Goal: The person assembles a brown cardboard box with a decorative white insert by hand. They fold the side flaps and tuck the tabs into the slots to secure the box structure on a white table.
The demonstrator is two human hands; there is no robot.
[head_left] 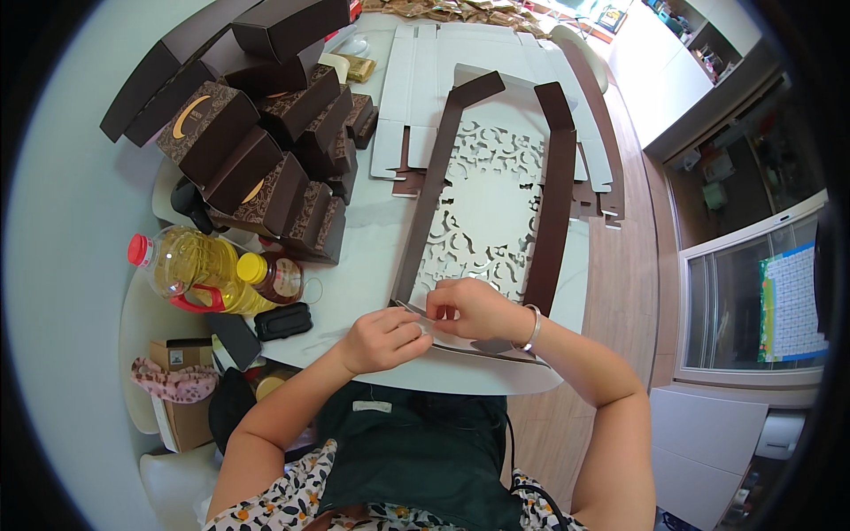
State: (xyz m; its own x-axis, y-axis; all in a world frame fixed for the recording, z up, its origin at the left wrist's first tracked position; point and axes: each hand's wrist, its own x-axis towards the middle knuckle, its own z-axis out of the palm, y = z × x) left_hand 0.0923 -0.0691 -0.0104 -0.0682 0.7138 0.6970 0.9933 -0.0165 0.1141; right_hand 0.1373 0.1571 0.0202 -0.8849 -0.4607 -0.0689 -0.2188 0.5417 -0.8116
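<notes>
Head view: left hand (382, 341) and right hand (478, 310) working at worktop's (367, 241) near edge, both grips pinching thin clear strip (413, 311) above near-left corner of open brown box (556, 212). Box lying lengthwise, side walls standing, far flaps splaying. Flattened cardboard (487, 44) lying beyond, reaching past right edge. Brown boxes (217, 124) stacking along left edge; oil bottle (199, 265), yellow-lidded jar (285, 279), black case (283, 321) sitting toward near-left corner. White worktop band showing between these and box.
</notes>
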